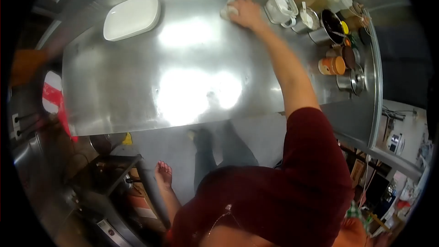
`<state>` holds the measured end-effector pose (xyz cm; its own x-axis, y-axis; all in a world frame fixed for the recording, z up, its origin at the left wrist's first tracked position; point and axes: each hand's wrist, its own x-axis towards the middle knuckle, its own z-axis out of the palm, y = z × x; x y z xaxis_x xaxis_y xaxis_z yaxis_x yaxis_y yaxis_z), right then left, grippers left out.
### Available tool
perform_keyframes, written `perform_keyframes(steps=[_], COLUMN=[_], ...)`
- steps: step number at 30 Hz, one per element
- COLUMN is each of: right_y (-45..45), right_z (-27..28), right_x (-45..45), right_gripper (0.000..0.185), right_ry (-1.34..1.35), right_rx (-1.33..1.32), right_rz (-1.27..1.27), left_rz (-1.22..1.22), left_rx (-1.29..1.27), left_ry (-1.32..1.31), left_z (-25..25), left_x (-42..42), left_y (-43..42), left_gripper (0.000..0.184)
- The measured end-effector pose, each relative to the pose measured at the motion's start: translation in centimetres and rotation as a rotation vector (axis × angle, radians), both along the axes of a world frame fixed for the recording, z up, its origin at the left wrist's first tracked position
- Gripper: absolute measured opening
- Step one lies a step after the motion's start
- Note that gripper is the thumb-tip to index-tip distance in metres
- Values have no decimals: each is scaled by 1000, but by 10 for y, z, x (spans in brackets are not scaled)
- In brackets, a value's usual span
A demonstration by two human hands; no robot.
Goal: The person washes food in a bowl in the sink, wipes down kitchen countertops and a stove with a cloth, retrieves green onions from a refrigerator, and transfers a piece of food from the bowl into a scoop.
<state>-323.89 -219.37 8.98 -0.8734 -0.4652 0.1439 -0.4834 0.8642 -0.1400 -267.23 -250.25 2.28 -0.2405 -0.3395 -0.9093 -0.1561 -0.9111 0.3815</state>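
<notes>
Steel bench (123,73) presumably keeps jars (329,66) at two o'clock for easy reach, while the right hand (247,13) grasps a pale cloth (225,13) flat at twelve and the left hand (163,174) hangs slack, empty, at seven.

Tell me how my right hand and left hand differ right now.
The right hand has a pale, cloth-like thing in its grasp; the left hand shows nothing in it. The right hand is out over the steel counter, toward the far edge; the left hand hangs clear of the near edge. Both are bare.
</notes>
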Motion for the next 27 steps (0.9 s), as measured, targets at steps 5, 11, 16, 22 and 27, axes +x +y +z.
perform_keyframes(steps=[5, 11, 16, 22, 27], right_y=[20, 18, -33, -125, -95], right_z=[-26, -5, -26, -45, -6], right_x=[199, 224, 9, 150, 236], right_gripper=[46, 43, 34, 12, 7], right_ry=[105, -212, 216, 113, -165], right_rx=[60, 11, -211, -319, -296], right_rz=[14, 188, -153, -74, 88], left_rz=[-176, -212, -282, -335, -539], left_rx=[185, 129, 55, 61, 86], left_ry=[137, 80, 13, -145, -72], left_z=[-37, -34, -24, -10, -25], left_x=[22, 6, 3, 12, -10], left_y=[-36, -38, -22, 8, -1], left_gripper=[7, 5, 8, 8, 9])
